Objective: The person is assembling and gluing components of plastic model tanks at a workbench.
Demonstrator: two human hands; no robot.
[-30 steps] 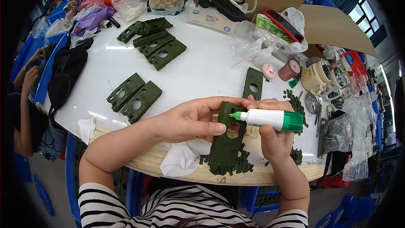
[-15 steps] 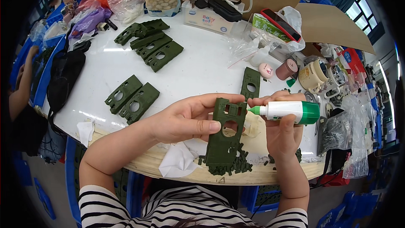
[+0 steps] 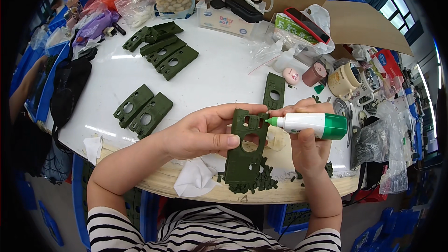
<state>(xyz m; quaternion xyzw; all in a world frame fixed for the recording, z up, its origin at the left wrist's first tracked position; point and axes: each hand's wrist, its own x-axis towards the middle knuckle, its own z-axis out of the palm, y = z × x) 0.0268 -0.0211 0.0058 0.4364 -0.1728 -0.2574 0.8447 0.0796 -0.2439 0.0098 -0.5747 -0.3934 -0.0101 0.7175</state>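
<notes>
My left hand (image 3: 205, 133) pinches a dark green plastic model hull part (image 3: 239, 165) between thumb and fingers. The part stands tilted, with a large round hole and small square openings toward its upper end. In my right hand (image 3: 311, 154) lies a white and green glue bottle (image 3: 305, 125), held sideways. Its green nozzle (image 3: 273, 121) points left and meets the right edge of the part near the square openings; whether glue comes out cannot be seen. Below the part, a heap of small green pieces (image 3: 261, 179) lies at the table's near edge.
Similar hull parts lie at the far left (image 3: 170, 56), nearer left (image 3: 151, 114) and just beyond my hands (image 3: 274, 91). White paper (image 3: 195, 177) rests at the front edge. A wipes box (image 3: 224, 21), a beige mug (image 3: 343, 79) and plastic bags line the back and right.
The glue bottle has moved slightly left, bringing its nozzle tip against the hull part's edge. My left hand keeps its hold. The whole view has shifted a little.
</notes>
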